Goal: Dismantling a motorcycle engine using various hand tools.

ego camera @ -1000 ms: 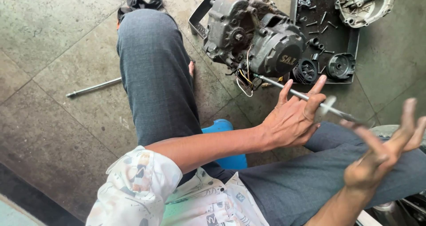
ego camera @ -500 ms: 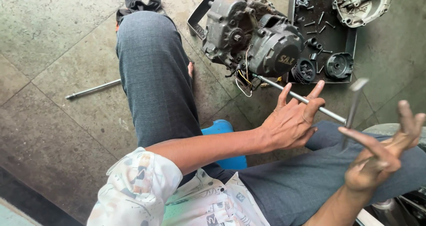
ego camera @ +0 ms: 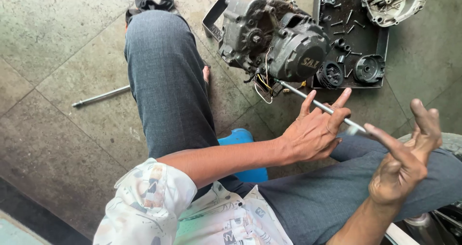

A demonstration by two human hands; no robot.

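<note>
**Long-shafted tool steadied over stripped engine on workshop floor**

A person seated low on a blue stool (ego camera: 239, 144) works over a grimy engine block (ego camera: 269, 35) that rests on the tiled floor (ego camera: 57, 81), close between the knees, where both hands can reach it. The left hand (ego camera: 315, 129) closes loosely around a long metal shaft (ego camera: 301, 93), with thumb and lower fingers wrapped about it and the index and another finger lifted clear. The grip reads as a guide rather than a clamp, keeping the shaft lined up with the engine's side, where its far tip meets the casing beside a tangle of coloured wires (ego camera: 262, 83). The right hand (ego camera: 404, 163) hovers at the shaft's near end, palm turned inward and fingers spread wide. Motion blur there hides whether the fingertips touch the handle.

A dark metal tray (ego camera: 382, 43) sits just behind the engine and holds loose bolts, two black gear-like parts (ego camera: 349, 72) and a round pale cover (ego camera: 394, 2). This likely keeps removed pieces together and off the floor. A second steel rod (ego camera: 101, 96) lies well apart on the tiles to the person's left, beyond the raised left knee in grey trousers (ego camera: 168, 76).
</note>
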